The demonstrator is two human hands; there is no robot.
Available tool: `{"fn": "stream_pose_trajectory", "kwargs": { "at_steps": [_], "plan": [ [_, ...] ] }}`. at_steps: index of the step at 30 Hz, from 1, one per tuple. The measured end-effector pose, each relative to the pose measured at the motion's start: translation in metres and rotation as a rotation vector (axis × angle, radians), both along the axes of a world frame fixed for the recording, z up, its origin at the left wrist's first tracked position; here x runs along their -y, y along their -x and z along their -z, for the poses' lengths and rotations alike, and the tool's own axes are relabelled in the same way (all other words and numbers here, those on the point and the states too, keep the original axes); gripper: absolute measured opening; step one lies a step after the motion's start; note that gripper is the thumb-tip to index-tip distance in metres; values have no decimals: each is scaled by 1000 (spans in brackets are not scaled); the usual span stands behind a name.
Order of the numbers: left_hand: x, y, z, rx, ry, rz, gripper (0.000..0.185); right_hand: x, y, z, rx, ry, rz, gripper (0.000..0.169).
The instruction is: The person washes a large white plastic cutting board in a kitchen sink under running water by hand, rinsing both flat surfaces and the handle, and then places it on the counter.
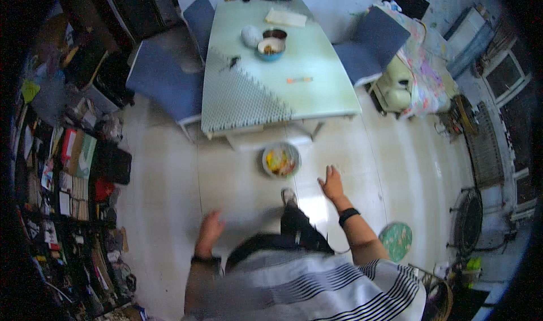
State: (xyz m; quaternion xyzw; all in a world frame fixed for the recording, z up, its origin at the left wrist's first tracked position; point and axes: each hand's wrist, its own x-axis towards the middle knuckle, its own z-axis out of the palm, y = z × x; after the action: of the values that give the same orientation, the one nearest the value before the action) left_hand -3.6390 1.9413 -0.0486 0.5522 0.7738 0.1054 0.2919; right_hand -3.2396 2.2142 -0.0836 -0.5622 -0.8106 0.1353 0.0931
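Note:
Over the tiled floor hang both of my hands, with nothing in either. My left hand (210,230) is blurred, low at the left of my body. My right hand (332,184) reaches forward, fingers apart, right of a round bin (298,159) on the floor that holds yellow and reddish scraps. Ahead stands a pale table (326,87). On it are a blue-and-white bowl (270,57) with some food in it, a dark bowl (280,34) behind that, a whitish rounded thing (251,36), a folded cloth or paper (286,18) and a small orange-and-white strip (299,80).
Blue chairs (163,77) flank the table at left, another blue chair (369,45) at right. Crowded shelves (78,193) line the left side. A green round stool (395,241) and a standing fan (468,221) are at the right. One of my feet (288,195) is just behind the bin.

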Motion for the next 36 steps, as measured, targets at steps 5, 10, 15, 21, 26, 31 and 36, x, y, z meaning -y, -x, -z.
{"fn": "stream_pose_trajectory", "kwargs": {
  "at_steps": [5,10,15,21,26,31,36],
  "plan": [
    [-44,-52,71,-22,339,97,48,-144,100,29,-77,-115,-163,69],
    [-222,-89,39,-228,94,279,52,-250,160,110,-307,199,-100,53],
    [-355,-111,42,-142,52,362,55,-295,166,150,-480,165,-19,49],
    [-386,-118,63,-254,-11,346,61,-309,172,159,-534,145,-68,46],
    [-386,-114,58,-266,-47,285,58,-310,166,148,-640,161,-77,43],
    [-375,-110,42,-213,31,194,58,-300,167,126,-723,191,-127,40],
    [-333,-95,20,-252,83,124,58,-248,132,98,-113,-113,-331,39]
  ]
}}
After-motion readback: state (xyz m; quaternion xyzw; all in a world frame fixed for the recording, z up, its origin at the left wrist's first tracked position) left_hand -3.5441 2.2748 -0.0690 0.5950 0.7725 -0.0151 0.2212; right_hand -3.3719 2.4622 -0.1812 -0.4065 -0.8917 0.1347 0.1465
